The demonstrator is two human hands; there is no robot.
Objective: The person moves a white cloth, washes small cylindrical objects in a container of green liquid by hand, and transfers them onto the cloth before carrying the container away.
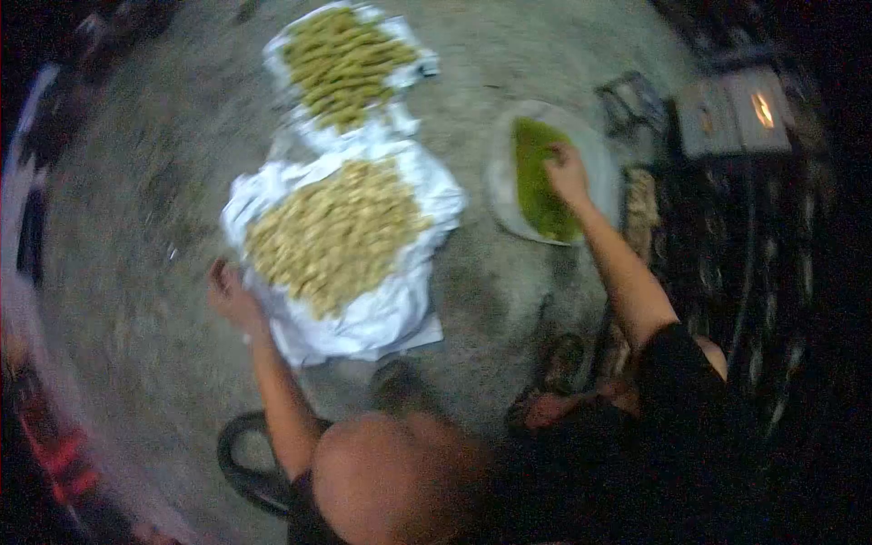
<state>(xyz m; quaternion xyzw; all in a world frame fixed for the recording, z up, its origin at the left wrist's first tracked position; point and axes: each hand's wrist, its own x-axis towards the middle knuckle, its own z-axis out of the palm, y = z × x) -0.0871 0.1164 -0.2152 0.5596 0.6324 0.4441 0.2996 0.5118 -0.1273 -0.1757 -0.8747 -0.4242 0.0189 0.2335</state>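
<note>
My right hand (569, 175) reaches over a round white plate (502, 173) on the floor. Its fingers are drawn together at a layer of green, powdery or grainy stuff (536, 186) in the plate; whether they hold any is hidden by blur. My left hand (236, 298) is by the left edge of a crumpled white sheet (363, 343), its fingers smeared. Many small pale yellow pieces (336, 236) are spread over that sheet. Beyond it, long greenish-yellow, stick-like pieces (350, 64) lie in rows on another white sheet (331, 138).
A pale box-like object (718, 118) with a bright orange glow stands at the upper right. Dark, blurred clutter (763, 272) lines the right side. A black ring-shaped object (236, 468) is at the lower left. My foot (549, 409) rests on the grey floor (136, 227).
</note>
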